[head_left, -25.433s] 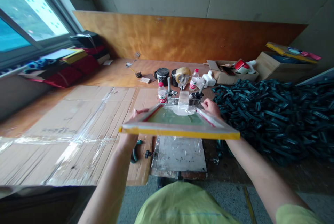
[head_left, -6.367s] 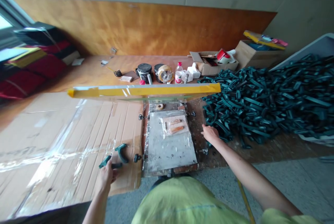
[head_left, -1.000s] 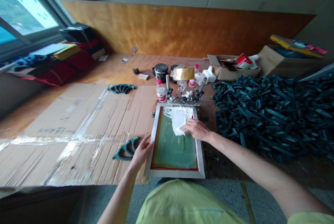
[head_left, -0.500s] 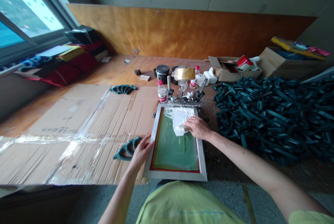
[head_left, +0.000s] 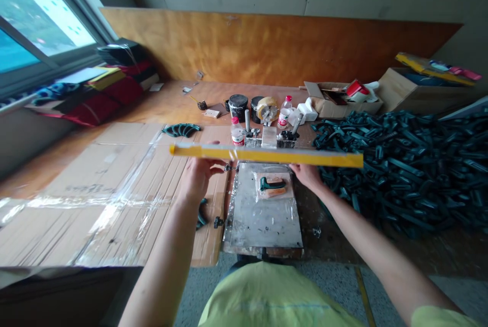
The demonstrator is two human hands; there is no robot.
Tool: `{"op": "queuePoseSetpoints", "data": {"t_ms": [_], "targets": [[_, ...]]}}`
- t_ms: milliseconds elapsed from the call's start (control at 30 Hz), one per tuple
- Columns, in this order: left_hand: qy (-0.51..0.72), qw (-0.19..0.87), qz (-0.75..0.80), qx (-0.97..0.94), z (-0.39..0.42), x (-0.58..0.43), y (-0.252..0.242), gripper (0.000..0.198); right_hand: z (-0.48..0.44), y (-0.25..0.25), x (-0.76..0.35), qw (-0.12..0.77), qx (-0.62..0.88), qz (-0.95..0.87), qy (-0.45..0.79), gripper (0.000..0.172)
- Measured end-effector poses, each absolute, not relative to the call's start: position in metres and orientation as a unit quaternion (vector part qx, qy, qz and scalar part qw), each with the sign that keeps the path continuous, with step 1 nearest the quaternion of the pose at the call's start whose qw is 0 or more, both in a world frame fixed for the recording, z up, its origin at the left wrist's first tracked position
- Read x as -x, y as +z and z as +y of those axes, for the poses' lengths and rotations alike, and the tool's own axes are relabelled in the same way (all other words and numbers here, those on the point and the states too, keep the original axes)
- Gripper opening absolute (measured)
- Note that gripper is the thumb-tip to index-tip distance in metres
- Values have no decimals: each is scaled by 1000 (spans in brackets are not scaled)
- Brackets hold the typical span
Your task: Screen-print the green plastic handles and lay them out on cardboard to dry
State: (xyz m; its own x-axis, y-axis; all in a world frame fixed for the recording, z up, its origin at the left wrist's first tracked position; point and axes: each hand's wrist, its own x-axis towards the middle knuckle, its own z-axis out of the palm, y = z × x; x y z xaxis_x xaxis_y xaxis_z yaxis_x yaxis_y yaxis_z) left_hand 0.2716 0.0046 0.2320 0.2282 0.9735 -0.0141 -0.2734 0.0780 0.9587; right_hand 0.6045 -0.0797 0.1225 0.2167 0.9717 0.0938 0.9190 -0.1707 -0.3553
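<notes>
The left hand [head_left: 199, 172] pinches the raised frame [head_left: 267, 155]; the right hand [head_left: 307, 173] is partly hidden behind it, its grip I can't tell. A green piece [head_left: 264, 183] rests on the pale block [head_left: 274, 192] below.

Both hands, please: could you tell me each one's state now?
Left hand: at the left of the raised frame; grip partly hidden, cannot be told.
Right hand: at its right; grip likewise cannot be told.

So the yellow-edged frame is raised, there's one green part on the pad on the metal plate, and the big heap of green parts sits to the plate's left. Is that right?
Not quite: the head view shows the big heap of green parts to the right of the metal plate. The rest stands.
</notes>
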Motion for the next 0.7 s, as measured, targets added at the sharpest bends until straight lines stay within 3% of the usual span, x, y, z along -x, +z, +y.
{"op": "queuePoseSetpoints", "data": {"t_ms": [133,200,267,333,367,533,700], "targets": [[521,622,389,-437,14,-287,239,62,-104,92,-571,153,699,-692,95,40],[513,625,420,-412,-4,-291,220,60,-108,93,-556,142,690,-705,86,27],[410,681,461,-394,-36,-295,189,62,-115,102,-538,153,690,-704,71,13],[236,757,487,-366,-74,-299,154,64,-127,112,-513,174,661,-728,45,11],[213,774,493,-336,-92,-300,139,61,-134,115,-499,181,630,-755,34,12],[293,744,570,-190,-133,-267,99,28,-157,111,-486,176,478,-859,54,20],[382,606,686,-124,-122,-165,73,26,-158,103,-616,39,715,-696,54,25]]}}
